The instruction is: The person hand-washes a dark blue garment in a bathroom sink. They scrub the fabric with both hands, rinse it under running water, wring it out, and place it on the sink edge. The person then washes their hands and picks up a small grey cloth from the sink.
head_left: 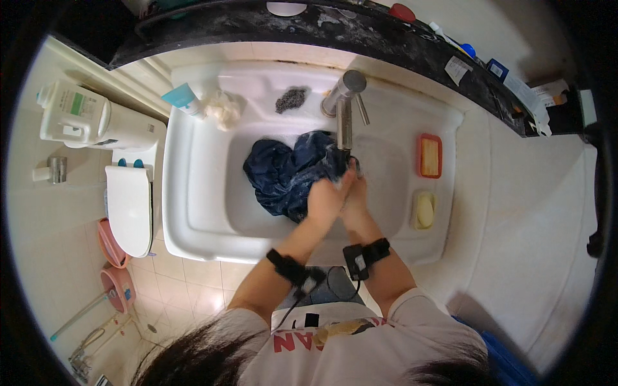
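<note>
A wet, crumpled dark blue cloth garment point(277, 177) lies in the white sink basin, with pale suds on its right part. My left hand point(326, 197) is at the cloth's right edge, blurred by motion. Close against it is my right hand point(355, 192), and the fingers of both point up toward the tap's spout. A bit of dark cloth shows by the fingertips, but whether it is gripped cannot be made out. Directly above the hands stands the metal tap point(345, 119), its lever on the right side. Black straps with small devices sit around both forearms.
On the sink's right ledge are an orange-red soap dish point(430, 156) and a yellow soap bar point(425, 211) in a pale dish. A dark scrubber point(291, 100), whitish mesh puff point(223, 109) and teal-capped tube point(183, 98) occupy the back rim. A black shelf point(238, 33) runs behind; a toilet point(131, 209) stands left.
</note>
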The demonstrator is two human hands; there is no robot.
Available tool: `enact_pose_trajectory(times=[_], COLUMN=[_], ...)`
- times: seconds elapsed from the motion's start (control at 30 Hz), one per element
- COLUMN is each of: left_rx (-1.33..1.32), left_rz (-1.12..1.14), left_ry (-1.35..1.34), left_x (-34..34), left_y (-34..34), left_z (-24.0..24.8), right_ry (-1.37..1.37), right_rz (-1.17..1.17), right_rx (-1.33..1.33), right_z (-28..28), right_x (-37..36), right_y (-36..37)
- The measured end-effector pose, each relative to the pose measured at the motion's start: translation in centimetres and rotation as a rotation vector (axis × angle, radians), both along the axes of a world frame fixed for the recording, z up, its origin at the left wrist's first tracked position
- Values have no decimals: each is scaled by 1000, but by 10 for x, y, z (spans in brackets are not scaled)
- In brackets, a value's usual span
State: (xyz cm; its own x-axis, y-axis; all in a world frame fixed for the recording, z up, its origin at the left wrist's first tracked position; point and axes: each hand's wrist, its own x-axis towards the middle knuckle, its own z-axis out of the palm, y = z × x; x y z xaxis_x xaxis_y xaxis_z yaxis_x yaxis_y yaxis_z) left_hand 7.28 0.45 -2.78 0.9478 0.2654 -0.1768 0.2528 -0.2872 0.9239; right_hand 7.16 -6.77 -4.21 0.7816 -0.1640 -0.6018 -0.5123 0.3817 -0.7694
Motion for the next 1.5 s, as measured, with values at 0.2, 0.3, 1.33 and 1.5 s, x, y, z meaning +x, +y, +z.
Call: enact_pose_trajectory(times=[0.2,0.3,1.33,1.5], left_rx=[61,72,131,109], left_rz=[-71,-37,-113,-80], left_ry=[65,159,123,132], left_x=[3,7,16,9], left_y=[-13,-18,-17,-20], left_z=[-18,-33,-15,-21], right_ry=[-17,-46,35,-29], right_rz=[82,178,-68,69], right_rx=[17,-232,46,-290], right_z=[1,0,-6,-34], right_x=[9,8,16,20], right_y=[-14,-17,-27,-33])
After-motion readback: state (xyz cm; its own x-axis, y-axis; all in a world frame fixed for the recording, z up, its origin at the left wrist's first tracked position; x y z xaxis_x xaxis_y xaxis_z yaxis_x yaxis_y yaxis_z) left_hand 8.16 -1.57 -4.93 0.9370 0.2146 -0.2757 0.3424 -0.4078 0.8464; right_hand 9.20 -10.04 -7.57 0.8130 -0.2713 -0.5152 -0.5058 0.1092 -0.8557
